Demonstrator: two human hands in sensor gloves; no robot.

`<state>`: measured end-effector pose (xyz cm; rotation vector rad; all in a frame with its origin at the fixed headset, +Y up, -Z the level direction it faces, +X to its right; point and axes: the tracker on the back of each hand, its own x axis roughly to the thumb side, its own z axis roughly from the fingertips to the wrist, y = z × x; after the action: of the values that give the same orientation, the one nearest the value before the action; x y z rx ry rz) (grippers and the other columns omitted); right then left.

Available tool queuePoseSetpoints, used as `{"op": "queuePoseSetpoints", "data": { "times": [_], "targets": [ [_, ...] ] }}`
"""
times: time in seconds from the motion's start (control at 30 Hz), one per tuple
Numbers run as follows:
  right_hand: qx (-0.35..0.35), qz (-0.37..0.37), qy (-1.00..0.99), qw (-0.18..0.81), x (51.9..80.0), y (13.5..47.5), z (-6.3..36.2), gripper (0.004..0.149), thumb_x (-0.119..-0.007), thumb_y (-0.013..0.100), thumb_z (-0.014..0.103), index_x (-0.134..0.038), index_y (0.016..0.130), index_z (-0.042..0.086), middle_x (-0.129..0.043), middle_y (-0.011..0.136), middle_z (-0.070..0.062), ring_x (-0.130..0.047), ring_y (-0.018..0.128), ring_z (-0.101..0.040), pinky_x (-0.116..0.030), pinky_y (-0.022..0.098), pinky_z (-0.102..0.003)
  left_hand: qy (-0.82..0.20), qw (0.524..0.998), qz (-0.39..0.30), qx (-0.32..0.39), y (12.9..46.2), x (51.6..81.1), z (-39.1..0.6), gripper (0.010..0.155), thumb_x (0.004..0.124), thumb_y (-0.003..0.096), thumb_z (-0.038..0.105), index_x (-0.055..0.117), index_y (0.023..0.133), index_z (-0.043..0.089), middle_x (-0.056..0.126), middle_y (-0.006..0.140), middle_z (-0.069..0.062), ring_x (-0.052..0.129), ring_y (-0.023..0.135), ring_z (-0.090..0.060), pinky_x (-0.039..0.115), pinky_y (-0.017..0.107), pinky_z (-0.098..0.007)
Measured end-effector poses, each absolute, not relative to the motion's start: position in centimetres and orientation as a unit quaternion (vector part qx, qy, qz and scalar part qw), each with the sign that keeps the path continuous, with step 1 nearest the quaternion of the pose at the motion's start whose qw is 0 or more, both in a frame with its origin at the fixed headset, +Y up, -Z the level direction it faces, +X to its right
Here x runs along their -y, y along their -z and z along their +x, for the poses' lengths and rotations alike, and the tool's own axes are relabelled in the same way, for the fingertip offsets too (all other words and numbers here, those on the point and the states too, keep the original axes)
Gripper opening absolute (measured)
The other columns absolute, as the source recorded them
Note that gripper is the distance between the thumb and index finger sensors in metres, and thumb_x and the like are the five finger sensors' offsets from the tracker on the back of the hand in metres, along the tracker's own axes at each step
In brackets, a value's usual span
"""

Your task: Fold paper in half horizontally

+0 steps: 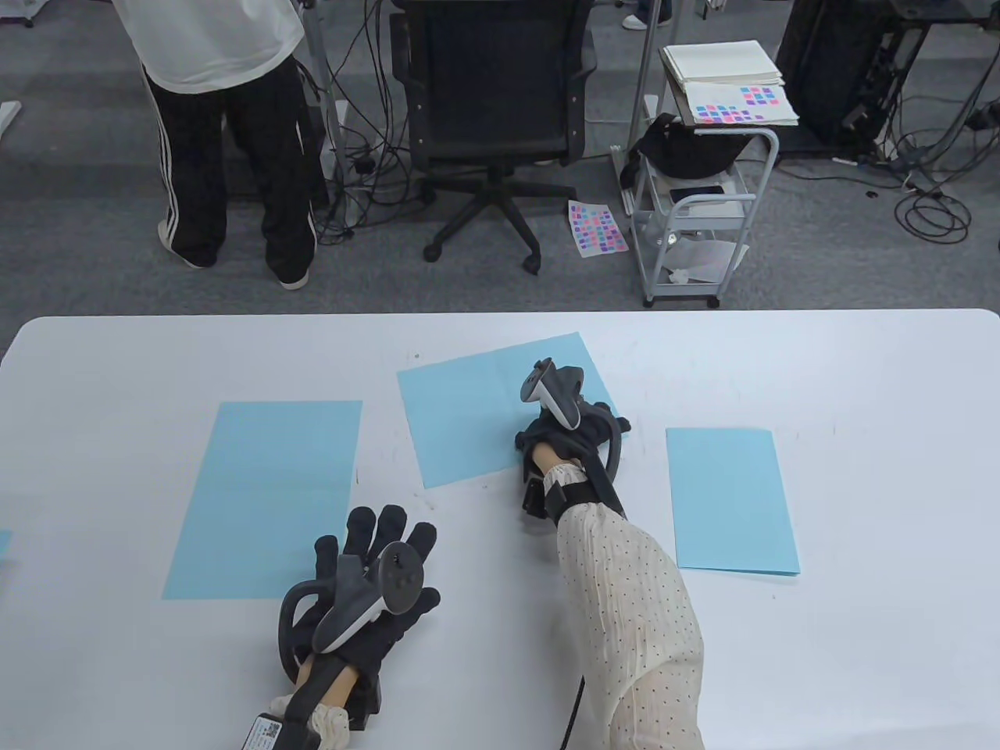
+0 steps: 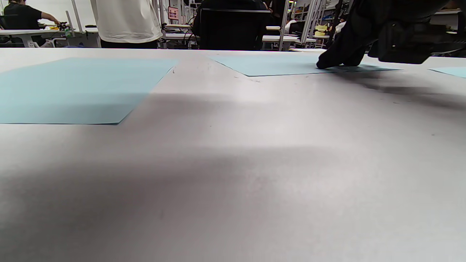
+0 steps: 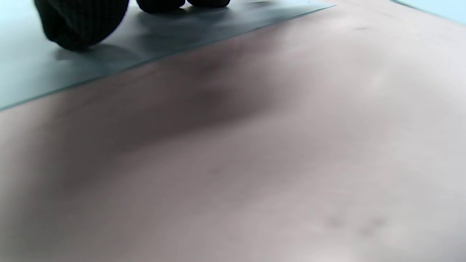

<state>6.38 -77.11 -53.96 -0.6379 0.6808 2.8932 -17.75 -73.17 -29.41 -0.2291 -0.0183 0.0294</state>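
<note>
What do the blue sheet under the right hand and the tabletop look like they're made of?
The middle blue sheet looks like thin matte paper: it lies flat with a crisp thin edge and no gloss. The right hand rests its fingertips on it. The table seems a smooth white laminate or plastic, faintly scuffed; which one I can't tell.

paper sheets lt blue | table white | hands blk gloves | sleeve cream w/ dots

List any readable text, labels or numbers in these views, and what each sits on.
None can be read.
Tag at the left hand's wrist: printed code, too small.
Pink sign in the background, left wrist view: blurred.
Blue paper sheets: blank.
</note>
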Motion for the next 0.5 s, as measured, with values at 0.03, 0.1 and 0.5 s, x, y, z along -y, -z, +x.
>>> {"op": "queuePoseSetpoints", "data": {
  "times": [0.03,0.1,0.5],
  "targets": [
    [-0.224,-0.207,-0.951,0.057,77.0,53.7,7.0,0.065,-0.074,0.042,0.049,-0.041,0.098,0.039,-0.033,0.109,0.009,-0.008,0.107,-0.039,-0.009,0.072,-0.07,-0.014,0.993,-0.114,0.01,29.4,73.2,-17.7,0.077,0.061,0.0333,0.066,0.023,0.1,0.062,0.01,0.118,0.021,0.009,0.115,-0.018,0.024,0.088,-0.058],
    [-0.223,-0.202,-0.951,0.072,76.9,53.2,8.0,0.065,-0.076,0.043,0.045,-0.043,0.099,0.04,-0.032,0.111,0.01,-0.008,0.107,-0.038,-0.008,0.071,-0.07,-0.014,0.993,-0.115,0.01,29.4,73.2,-17.7,0.077,0.061,0.0334,0.066,0.023,0.1,0.062,0.01,0.118,0.021,0.009,0.115,-0.018,0.024,0.088,-0.058],
    [-0.214,-0.08,-0.969,0.097,76.7,49.5,10.1,0.06,-0.081,0.045,0.027,-0.056,0.098,0.04,-0.04,0.116,0.016,-0.019,0.109,-0.032,-0.015,0.073,-0.067,-0.02,0.992,-0.12,0.017,29.4,73.1,-17.7,0.077,0.061,0.0333,0.066,0.023,0.1,0.062,0.01,0.118,0.021,0.009,0.115,-0.018,0.024,0.088,-0.058]
  ]
}}
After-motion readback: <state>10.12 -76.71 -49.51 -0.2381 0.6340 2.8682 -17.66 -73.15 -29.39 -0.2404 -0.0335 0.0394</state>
